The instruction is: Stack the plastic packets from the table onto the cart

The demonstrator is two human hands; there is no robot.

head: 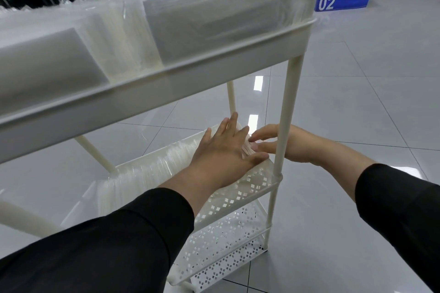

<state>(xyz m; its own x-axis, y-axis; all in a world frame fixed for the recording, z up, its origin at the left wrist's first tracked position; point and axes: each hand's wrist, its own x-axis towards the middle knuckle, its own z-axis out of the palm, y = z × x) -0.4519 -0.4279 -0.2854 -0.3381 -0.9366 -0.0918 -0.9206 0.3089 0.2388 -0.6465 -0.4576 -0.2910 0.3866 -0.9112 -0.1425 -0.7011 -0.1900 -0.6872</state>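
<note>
On a glossy grey tiled floor point(345, 107) stands a white plastic tiered cart point(166, 83), its top tray packed with clear plastic packets point(209, 14). At centre frame, the left hand point(226, 147) presses flat, fingers spread, on the middle shelf's upright row of packets point(152, 169); the right hand point(269, 140), partly behind a post, apparently touches their edges with loosely extended fingers.

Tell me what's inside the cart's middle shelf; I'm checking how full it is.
A row of plastic packets standing on edge fills the middle shelf. The left hand presses on them, the right hand touches their end. The left arm hides the near part.
</note>
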